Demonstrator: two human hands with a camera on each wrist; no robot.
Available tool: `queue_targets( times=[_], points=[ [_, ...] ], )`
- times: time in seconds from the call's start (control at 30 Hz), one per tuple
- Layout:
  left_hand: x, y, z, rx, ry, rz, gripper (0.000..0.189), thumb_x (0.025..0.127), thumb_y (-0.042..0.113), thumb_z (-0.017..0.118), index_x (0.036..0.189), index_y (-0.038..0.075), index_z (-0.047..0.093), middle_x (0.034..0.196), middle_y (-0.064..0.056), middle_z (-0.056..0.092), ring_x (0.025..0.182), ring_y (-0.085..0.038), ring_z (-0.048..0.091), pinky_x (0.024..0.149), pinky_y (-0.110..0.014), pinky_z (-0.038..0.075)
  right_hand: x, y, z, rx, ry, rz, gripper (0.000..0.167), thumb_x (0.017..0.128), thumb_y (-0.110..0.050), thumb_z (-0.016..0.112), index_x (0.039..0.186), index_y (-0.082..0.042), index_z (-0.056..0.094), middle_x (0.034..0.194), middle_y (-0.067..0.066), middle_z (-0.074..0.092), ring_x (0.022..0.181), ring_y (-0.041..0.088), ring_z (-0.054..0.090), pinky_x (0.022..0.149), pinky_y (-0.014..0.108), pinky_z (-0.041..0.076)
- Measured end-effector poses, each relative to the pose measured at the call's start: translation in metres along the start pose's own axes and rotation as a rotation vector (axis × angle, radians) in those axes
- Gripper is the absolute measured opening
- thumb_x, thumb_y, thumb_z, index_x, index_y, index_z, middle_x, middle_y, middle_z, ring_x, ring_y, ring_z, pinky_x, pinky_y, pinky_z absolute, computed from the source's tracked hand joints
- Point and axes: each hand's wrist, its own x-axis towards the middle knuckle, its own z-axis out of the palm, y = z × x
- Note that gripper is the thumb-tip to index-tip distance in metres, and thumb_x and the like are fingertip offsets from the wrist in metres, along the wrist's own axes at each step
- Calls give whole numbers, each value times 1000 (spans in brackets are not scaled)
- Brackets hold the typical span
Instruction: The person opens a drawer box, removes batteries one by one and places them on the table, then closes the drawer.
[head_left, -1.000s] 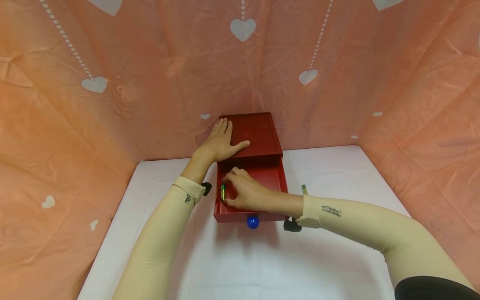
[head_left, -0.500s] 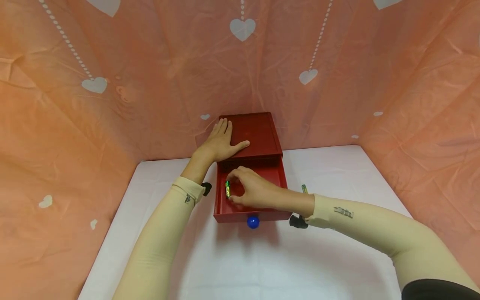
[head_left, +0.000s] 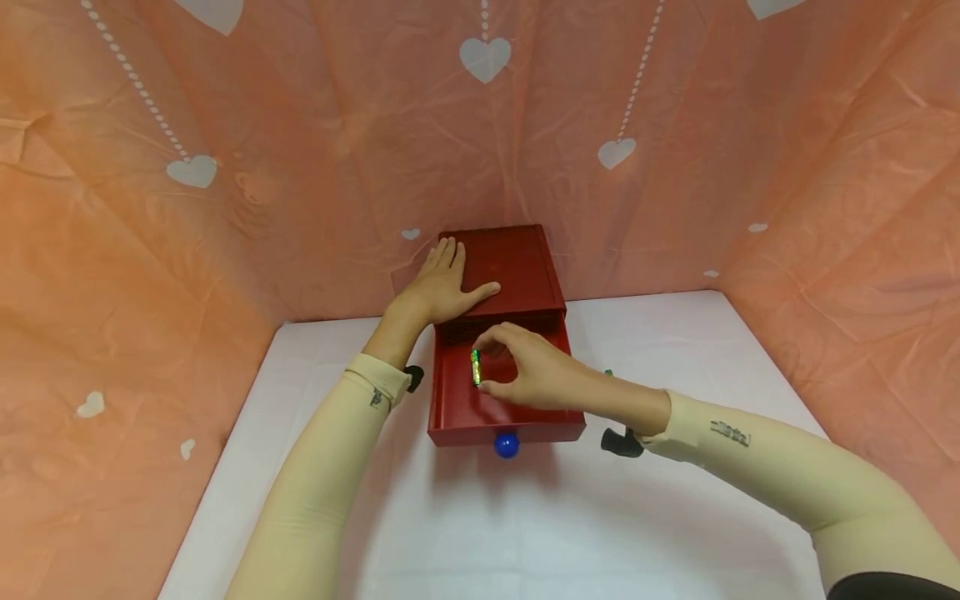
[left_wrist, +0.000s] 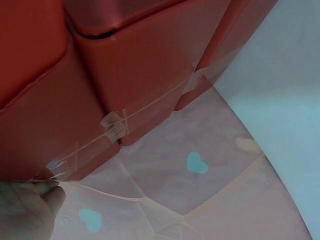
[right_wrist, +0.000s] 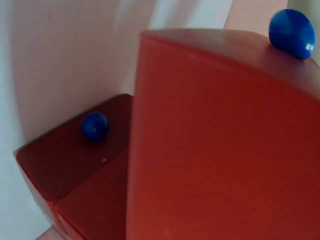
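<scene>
My left hand (head_left: 438, 287) lies flat on top of the red drawer cabinet (head_left: 521, 262), fingers spread and pointing toward its back edge. Below it, a red drawer (head_left: 480, 435) with a blue round knob (head_left: 506, 446) is pulled out. Over this drawer my right hand (head_left: 536, 367) pinches a small green and gold battery (head_left: 476, 367) between thumb and fingertips. In the left wrist view part of the left hand (left_wrist: 25, 210) shows beside the cabinet's taped side (left_wrist: 150, 65). The right wrist view shows the drawer wall (right_wrist: 215, 145), with the right hand out of sight.
A second green battery (head_left: 608, 372) lies on the white table (head_left: 450, 533) right of the drawer, mostly hidden by the right forearm. Another blue knob (right_wrist: 95, 126) sits on a closed drawer front lower down. A pink curtain (head_left: 360, 167) with hearts hangs behind.
My right hand has carried the battery from the drawer's left side toward its middle, rightward and slightly back. The forearm now covers more of the second battery. My left hand stays in place.
</scene>
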Motion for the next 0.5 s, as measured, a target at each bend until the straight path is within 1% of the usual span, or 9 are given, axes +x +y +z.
queue_targets(
  times=[0.2, 0.5],
  points=[
    [0, 0, 0, 2, 3, -1, 111, 103, 78, 42, 171, 2, 0, 179, -16, -11, 166, -29, -15, 135, -43, -3, -10, 6, -9, -21, 51, -35, 47, 95, -20, 84, 134, -6, 63, 131, 9, 66, 119, 27, 65, 104, 44, 57],
    [0, 1, 1, 0, 5, -1, 109, 104, 77, 41, 171, 1, 1, 179, -17, -10, 166, -28, -15, 134, -42, -4, -26, 12, -24, -12, 111, -53, 48, 93, -18, 85, 134, -6, 64, 131, 9, 66, 120, 31, 64, 105, 50, 56]
  ],
)
